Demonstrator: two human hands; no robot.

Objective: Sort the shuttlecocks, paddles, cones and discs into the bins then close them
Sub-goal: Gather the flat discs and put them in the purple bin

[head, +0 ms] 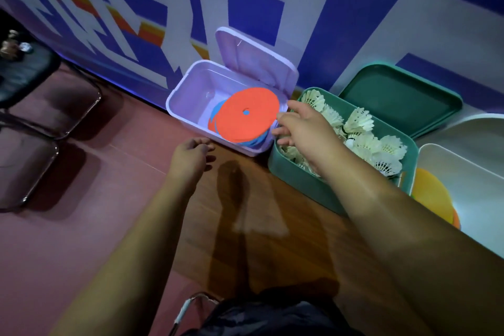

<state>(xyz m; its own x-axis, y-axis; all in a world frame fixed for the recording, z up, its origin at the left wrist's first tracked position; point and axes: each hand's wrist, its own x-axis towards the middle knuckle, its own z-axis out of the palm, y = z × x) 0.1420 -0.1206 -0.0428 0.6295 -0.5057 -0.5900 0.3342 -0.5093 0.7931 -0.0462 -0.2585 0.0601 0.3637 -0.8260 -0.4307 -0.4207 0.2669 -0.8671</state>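
A purple bin [185, 90] stands against the wall with its lid [253, 60] raised. Inside lies a stack of flat discs, an orange disc [249, 117] on top of blue ones. My right hand [302, 124] hovers over the bin's right rim beside the discs, fingers loosely spread and holding nothing. My left hand [191, 153] hangs just in front of the bin's near left corner, fingers relaxed and empty. To the right, a green bin [297, 183] holds several white shuttlecocks [360, 123], and its green lid [398, 98] leans behind it.
A white bin [477, 180] at the far right holds yellow and orange cones [433, 194]. Black chairs with metal frames [41, 123] stand at the left. The blue and white wall runs close behind the bins. Wooden floor lies in front of me.
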